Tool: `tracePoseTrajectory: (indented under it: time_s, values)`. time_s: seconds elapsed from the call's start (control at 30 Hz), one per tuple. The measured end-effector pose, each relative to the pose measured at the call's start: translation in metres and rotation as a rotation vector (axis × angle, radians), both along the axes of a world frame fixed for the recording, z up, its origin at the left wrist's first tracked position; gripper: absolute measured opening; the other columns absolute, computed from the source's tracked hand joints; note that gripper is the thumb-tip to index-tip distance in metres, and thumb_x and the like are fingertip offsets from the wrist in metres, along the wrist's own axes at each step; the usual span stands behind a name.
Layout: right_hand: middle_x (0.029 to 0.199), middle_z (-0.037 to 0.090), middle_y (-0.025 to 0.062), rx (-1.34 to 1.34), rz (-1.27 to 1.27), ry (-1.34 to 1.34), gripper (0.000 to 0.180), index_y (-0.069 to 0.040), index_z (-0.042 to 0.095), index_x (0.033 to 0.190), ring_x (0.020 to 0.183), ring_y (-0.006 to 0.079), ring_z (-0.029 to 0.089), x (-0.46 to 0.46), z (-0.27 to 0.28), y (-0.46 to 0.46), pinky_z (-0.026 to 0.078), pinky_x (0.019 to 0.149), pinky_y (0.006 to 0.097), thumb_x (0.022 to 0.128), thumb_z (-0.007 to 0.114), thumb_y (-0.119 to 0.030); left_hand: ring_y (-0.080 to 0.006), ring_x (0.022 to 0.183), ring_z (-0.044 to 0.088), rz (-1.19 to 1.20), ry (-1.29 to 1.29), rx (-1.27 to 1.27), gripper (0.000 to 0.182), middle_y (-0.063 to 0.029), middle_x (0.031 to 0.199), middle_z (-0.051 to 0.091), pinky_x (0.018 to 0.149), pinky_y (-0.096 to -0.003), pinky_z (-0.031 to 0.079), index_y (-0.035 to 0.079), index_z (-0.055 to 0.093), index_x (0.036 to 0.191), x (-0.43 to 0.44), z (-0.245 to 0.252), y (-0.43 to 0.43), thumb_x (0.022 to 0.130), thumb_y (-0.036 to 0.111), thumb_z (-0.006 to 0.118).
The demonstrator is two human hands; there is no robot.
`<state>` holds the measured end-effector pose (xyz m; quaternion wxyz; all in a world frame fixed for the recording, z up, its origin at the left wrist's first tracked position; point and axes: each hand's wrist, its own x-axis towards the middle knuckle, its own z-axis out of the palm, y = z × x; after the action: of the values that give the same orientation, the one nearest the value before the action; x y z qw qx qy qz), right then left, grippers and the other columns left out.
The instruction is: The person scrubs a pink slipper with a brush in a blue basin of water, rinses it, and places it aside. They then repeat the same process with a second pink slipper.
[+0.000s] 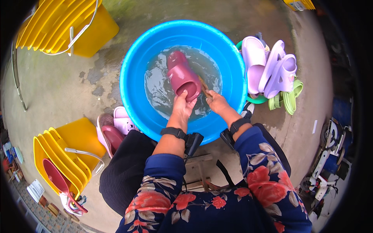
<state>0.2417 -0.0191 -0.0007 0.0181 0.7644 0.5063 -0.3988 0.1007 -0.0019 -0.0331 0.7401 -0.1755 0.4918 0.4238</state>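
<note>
A large blue plastic basin (pixel 233 72) holds murky water (pixel 156 75) in front of me. Over the water my left hand (pixel 184 107) grips a dark red clog-style shoe (pixel 182 72) by its heel end, with the thumb at the opening. My right hand (pixel 216 101) is closed around a slim brown wooden handle (pixel 204 87), which lies along the shoe's right side; its far end is hidden behind the shoe. Whether the handle touches the shoe, I cannot tell. Black straps with small devices are on both wrists.
Lilac slippers (pixel 256 67) and green clogs (pixel 290 100) lie on a green container (pixel 258 100) at the basin's right. Pink slippers (pixel 123 118) are at its lower left. Nested yellow buckets (pixel 99 32) stand upper left, more (pixel 78 137) lower left, with a red dipper (pixel 56 177) on them.
</note>
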Motion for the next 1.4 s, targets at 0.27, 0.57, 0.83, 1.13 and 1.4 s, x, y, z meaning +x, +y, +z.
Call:
tracePoseTrajectory:
  time_s: [0.27,0.57,0.83,1.13,1.4]
  values:
    - [0.097,0.057,0.0199,0.181,-0.227,0.165,0.040,-0.014,0.042,0.121,0.087,0.0302,0.058,0.010,0.045,-0.035,0.044,0.075,0.0342,0.082,0.050,-0.020,-0.0354,0.106,0.045,0.144,-0.034,0.046,0.033,-0.0200,0.118,0.041,0.086,-0.0504,0.042,-0.001,0.031,0.118,0.010,-0.004,0.012,0.086,0.008,0.036]
    - [0.071,0.057,0.0175,0.268,0.253,-0.151,0.046,-0.025,0.036,0.123,0.065,0.0355,0.057,-0.012,0.127,-0.092,0.045,0.059,0.0439,0.080,0.051,-0.020,-0.0310,0.090,0.053,0.089,-0.141,0.041,0.027,-0.0165,0.106,0.049,0.077,-0.0479,0.045,-0.002,0.036,0.110,0.030,-0.009,0.014,0.086,0.009,0.038]
    - [0.072,0.057,0.0190,0.311,0.155,-0.280,0.045,-0.026,0.035,0.124,0.066,0.0365,0.056,-0.012,0.104,-0.063,0.045,0.062,0.0450,0.081,0.049,-0.021,-0.0357,0.100,0.049,0.183,-0.226,-0.193,0.026,-0.0229,0.107,0.049,0.087,-0.0465,0.041,-0.006,0.037,0.104,0.042,0.029,0.017,0.090,0.014,0.029]
    - [0.072,0.058,0.0200,0.198,0.143,-0.104,0.048,-0.025,0.034,0.124,0.068,0.0382,0.056,-0.025,0.128,-0.076,0.045,0.061,0.0466,0.079,0.051,-0.017,-0.0348,0.105,0.045,0.224,-0.265,-0.269,0.031,-0.0213,0.111,0.048,0.090,-0.0455,0.038,-0.008,0.041,0.105,0.041,0.025,0.018,0.089,0.017,0.032]
    - [0.091,0.059,0.0189,0.269,0.002,-0.050,0.039,-0.026,0.042,0.119,0.086,0.0360,0.055,0.008,0.048,-0.040,0.044,0.076,0.0427,0.081,0.049,-0.023,-0.0371,0.100,0.049,0.095,-0.211,-0.191,0.024,-0.0227,0.109,0.048,0.085,-0.0513,0.041,-0.004,0.038,0.108,0.025,0.019,0.000,0.087,0.008,0.035]
